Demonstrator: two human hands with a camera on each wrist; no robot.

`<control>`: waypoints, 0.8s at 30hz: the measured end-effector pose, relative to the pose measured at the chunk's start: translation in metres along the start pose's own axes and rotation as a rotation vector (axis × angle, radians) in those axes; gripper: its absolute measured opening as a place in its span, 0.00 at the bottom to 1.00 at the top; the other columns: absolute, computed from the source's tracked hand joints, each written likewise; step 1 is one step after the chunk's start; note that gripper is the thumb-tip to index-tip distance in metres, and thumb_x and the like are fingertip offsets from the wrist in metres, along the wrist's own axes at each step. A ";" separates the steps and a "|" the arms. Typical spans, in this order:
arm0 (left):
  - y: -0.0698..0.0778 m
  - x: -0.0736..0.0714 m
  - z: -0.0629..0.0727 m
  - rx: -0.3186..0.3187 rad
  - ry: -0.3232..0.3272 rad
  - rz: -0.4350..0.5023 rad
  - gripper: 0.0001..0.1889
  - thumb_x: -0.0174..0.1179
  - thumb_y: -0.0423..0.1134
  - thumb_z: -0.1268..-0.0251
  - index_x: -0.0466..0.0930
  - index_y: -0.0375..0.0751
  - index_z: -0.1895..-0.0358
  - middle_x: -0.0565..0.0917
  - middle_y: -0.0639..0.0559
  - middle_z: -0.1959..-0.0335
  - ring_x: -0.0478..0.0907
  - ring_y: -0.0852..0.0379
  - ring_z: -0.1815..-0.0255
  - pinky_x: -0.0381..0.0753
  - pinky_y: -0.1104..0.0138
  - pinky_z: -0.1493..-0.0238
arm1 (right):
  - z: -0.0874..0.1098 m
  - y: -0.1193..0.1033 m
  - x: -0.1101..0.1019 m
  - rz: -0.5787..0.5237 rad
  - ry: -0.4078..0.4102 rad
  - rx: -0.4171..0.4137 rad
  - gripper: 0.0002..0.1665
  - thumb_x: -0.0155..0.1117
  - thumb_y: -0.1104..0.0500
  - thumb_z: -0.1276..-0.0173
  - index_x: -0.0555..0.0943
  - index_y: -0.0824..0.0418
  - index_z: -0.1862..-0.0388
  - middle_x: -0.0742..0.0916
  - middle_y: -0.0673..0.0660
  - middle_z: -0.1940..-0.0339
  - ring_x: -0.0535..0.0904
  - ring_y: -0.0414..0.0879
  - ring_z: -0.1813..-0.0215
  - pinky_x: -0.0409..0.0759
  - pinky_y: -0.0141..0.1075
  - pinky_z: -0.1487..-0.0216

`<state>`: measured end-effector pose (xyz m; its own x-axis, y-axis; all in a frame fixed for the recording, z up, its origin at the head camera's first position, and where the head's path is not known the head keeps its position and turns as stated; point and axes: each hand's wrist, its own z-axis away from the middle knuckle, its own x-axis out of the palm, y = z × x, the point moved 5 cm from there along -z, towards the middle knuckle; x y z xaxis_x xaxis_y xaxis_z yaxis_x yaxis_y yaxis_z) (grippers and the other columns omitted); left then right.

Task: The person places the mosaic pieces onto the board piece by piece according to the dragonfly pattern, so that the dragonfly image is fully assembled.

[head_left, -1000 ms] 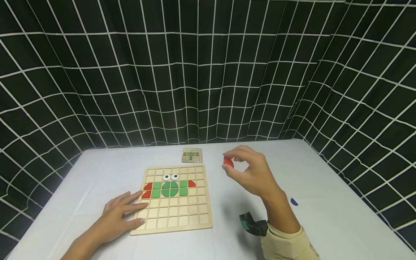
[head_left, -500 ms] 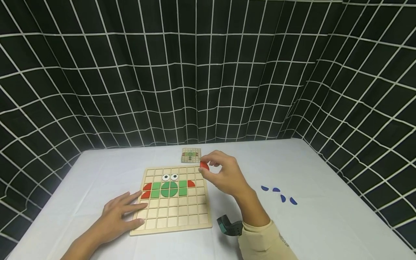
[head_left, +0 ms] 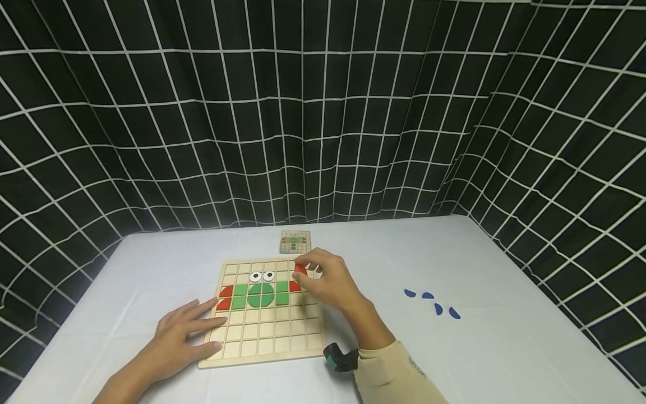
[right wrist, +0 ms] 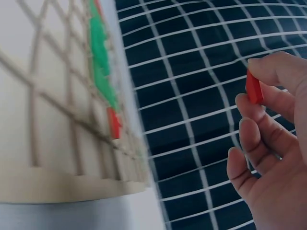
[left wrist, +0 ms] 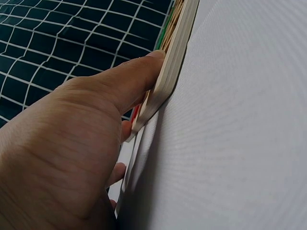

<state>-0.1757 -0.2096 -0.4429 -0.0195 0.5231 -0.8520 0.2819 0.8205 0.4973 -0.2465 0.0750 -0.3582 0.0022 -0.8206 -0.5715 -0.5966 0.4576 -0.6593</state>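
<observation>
My right hand (head_left: pixel 330 279) pinches a red quarter-circle tile (head_left: pixel 300 269) between thumb and index finger, held just above the right part of the wooden grid board (head_left: pixel 267 328). In the right wrist view the red tile is seen edge-on, apart from the board. My left hand (head_left: pixel 179 331) rests at the board's left edge, fingers spread; its thumb touches the rim in the left wrist view. On the board lie two eye discs (head_left: pixel 269 276), a green circle (head_left: pixel 261 295) of quarter pieces, green squares (head_left: pixel 239 296) on both sides, and red tiles (head_left: pixel 225 297) on the left. Another red tile (head_left: pixel 295 287) sits partly hidden below my right fingers.
A small picture card (head_left: pixel 295 241) with a similar figure lies behind the board. Several blue half-round pieces (head_left: pixel 428 295) are on the white tablecloth (head_left: pixel 504 314) to the right. A black curtain with white grid lines (head_left: pixel 323 140) stands behind the table.
My right hand has carried the red tile leftward and lower, from right of the board to over its right side. The left hand has stayed at the board's edge.
</observation>
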 end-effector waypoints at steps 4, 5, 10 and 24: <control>-0.002 0.000 0.001 0.005 0.005 -0.006 0.23 0.65 0.63 0.55 0.80 0.69 0.51 0.68 0.54 0.32 0.55 0.39 0.30 0.46 0.40 0.37 | 0.003 0.012 0.016 0.028 -0.072 0.041 0.10 0.69 0.60 0.44 0.85 0.57 0.62 0.86 0.47 0.66 0.79 0.47 0.63 0.79 0.37 0.63; -0.002 0.000 0.001 0.006 0.006 -0.007 0.23 0.65 0.63 0.55 0.80 0.69 0.51 0.68 0.54 0.32 0.55 0.39 0.30 0.46 0.40 0.37 | 0.004 0.016 0.020 0.040 -0.097 0.051 0.10 0.69 0.59 0.44 0.85 0.58 0.61 0.86 0.47 0.66 0.79 0.47 0.62 0.79 0.34 0.63; 0.000 -0.001 0.001 0.012 0.001 -0.007 0.23 0.64 0.64 0.54 0.80 0.69 0.51 0.68 0.54 0.32 0.55 0.39 0.30 0.46 0.40 0.37 | 0.009 0.027 0.035 0.108 -0.218 0.091 0.12 0.67 0.57 0.41 0.85 0.59 0.59 0.85 0.48 0.63 0.78 0.42 0.63 0.76 0.28 0.64; 0.000 -0.002 0.000 0.022 0.003 -0.008 0.23 0.65 0.62 0.54 0.81 0.67 0.51 0.69 0.53 0.33 0.55 0.39 0.31 0.47 0.41 0.37 | 0.017 0.038 0.052 0.196 -0.322 0.162 0.11 0.67 0.56 0.42 0.84 0.57 0.60 0.81 0.44 0.68 0.72 0.35 0.67 0.73 0.25 0.66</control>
<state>-0.1753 -0.2110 -0.4415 -0.0248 0.5177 -0.8552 0.3031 0.8191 0.4871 -0.2554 0.0554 -0.4216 0.1678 -0.5749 -0.8009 -0.4767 0.6638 -0.5763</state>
